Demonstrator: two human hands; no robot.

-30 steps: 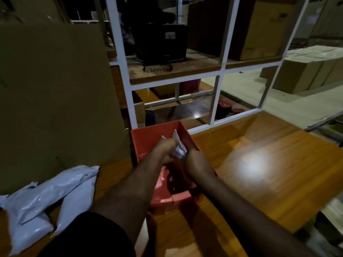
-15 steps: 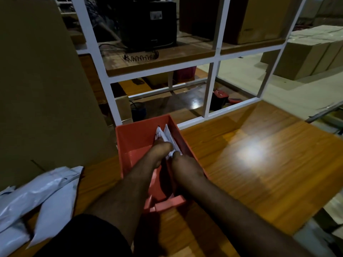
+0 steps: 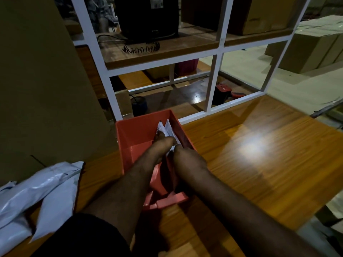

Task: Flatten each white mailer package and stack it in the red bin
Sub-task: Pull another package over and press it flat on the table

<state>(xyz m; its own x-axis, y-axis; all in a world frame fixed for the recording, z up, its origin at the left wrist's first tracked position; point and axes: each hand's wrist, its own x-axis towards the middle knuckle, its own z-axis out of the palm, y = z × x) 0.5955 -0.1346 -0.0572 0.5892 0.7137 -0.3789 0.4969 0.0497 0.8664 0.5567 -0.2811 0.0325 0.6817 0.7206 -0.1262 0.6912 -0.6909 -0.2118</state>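
Over the table | left hand (image 3: 163,140) and right hand (image 3: 182,152) press a white mailer (image 3: 168,127) upright inside the red bin (image 3: 133,130), right side (grip closure: cannot tell) | pile of mailers (image 3: 42,197) left of bin not yet stacked

The room is dim, corners nearly black. One bright glare patch shines on the glossy table (image 3: 259,164), a smaller one on the floor (image 3: 196,98) behind the shelf frame (image 3: 213,84). Edges bow outward; the forearms look soft, slightly blurred.

1 head view, looking forward-down, close over table (image 3: 259,173).
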